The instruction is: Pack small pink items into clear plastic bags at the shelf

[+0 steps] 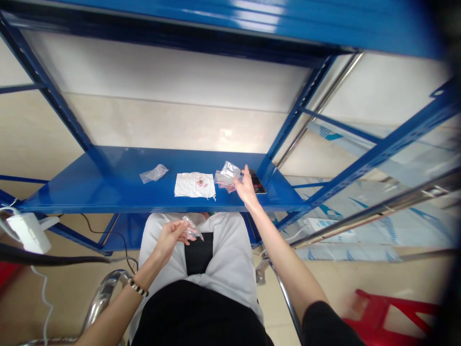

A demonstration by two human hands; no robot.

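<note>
Blue metal shelf [118, 185], things spread along it; white cloth pouch [185, 185] lies flat near the middle, small pinkish-red motif on it, string ends at its right corner; one loose clear bag [154, 174] lies crumpled to its left, well apart; just right of the pouch, a stack of clear packets [227, 174], some with pink-red patterning.

Left hand [173, 234] hangs over the lap, in front of the shelf edge; its grip pinches a small clear plastic bag [193, 228] between thumb and fingers; contents too small to tell. Right hand [246, 186] is at the packets, thumb against them, forefinger extended; cannot tell if that grip is closed on any; dark flat item [258, 182] lies partly behind it.

Progress: looks partway, as a judgement; bag in left hand is off the shelf, not yet set down; packets remain piled together; whether the crumpled bag has been emptied, cannot tell.

Text: no brand or label legible; pouch motif and packet print too small to read.
</note>
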